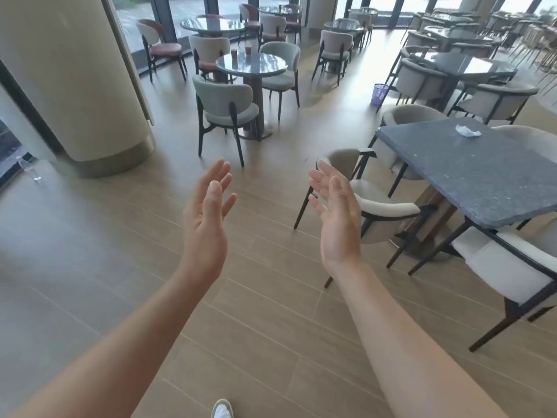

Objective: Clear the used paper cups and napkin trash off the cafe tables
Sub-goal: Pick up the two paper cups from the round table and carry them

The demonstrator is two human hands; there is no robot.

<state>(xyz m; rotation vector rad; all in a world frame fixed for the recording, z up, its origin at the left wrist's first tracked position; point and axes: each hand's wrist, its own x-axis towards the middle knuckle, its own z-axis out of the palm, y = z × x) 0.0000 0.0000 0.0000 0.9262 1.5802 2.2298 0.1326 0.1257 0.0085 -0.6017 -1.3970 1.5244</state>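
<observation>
My left hand (pixel 208 212) and my right hand (pixel 334 215) are held out in front of me over the floor, palms facing each other, fingers apart, both empty. Two brown paper cups (pixel 234 53) (pixel 248 50) stand on a small round glass-topped table (pixel 265 66) far ahead. A crumpled white napkin (pixel 467 131) lies at the far end of the dark speckled square table (pixel 482 176) on my right. Both hands are well short of the cups and the napkin.
A purple mesh waste bin (pixel 380 94) stands on the floor between the tables. A thick round pillar (pixel 78 86) rises on the left, with a plastic bottle (pixel 28 168) by the window. Grey chairs (pixel 229 113) surround the tables; wood-look floor stretches ahead.
</observation>
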